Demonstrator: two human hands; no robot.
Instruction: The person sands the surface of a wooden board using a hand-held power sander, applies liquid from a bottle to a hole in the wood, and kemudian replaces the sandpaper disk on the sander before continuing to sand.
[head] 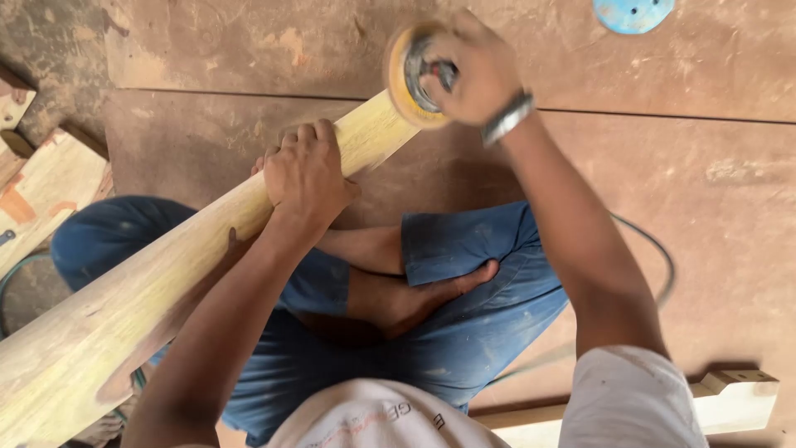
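A long pale wooden piece [157,274] lies slanted across my lap, from the lower left up toward the middle top. My left hand [305,170] grips it from above about two thirds of the way up. My right hand [473,70], with a metal watch band at the wrist, holds a small power sander [412,76] whose round yellowish disc presses against the far end of the wood. I sit cross-legged in blue trousers, one bare foot showing.
Brown board flooring [680,182] lies under me. A blue round disc [633,12] rests at the top right. A dark cable [663,265] curves along my right side. Wooden offcuts [41,187] sit at the left, and a pale shaped wood piece [734,398] at the bottom right.
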